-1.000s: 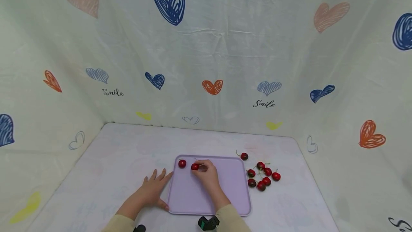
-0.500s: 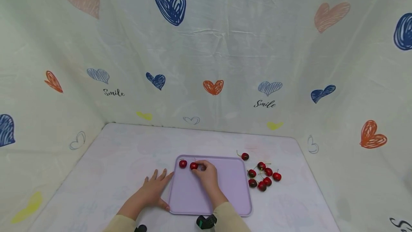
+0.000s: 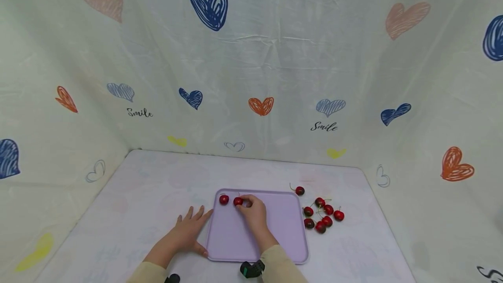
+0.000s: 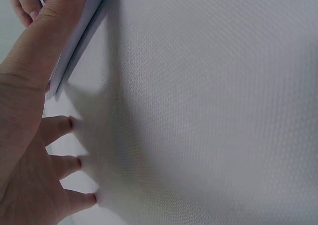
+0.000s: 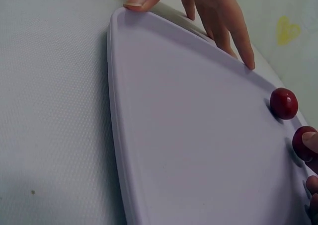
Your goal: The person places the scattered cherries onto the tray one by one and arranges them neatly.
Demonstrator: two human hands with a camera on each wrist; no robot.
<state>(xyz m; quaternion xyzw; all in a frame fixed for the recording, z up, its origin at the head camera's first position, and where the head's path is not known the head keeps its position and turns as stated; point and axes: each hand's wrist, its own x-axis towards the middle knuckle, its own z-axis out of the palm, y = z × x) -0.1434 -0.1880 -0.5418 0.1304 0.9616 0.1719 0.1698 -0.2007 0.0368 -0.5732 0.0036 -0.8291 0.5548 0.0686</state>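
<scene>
A shallow lilac tray (image 3: 275,226) lies on the table. My right hand (image 3: 254,215) reaches over it and pinches a red cherry (image 3: 237,201) between thumb and fingers near the far rim. To the left of that one, a second cherry (image 3: 224,199) sits alone in the tray's far left corner. Fingers spread, my left hand (image 3: 187,232) rests at the tray's left side; in the right wrist view its thumb and index fingertip touch the rim. The left wrist view shows the other left fingertips (image 4: 74,163) on the white tabletop.
Several dark red cherries (image 3: 320,227) with stems lie in a loose group on the table (image 3: 353,248), just right of the tray. One cherry (image 3: 300,191) is apart near the tray's far right corner. A white curtain (image 3: 271,56) with printed hearts stands behind the table.
The right hand stays at the far rim with the cherry between its fingers, shifting it only slightly. The left hand keeps its place at the tray's edge.
</scene>
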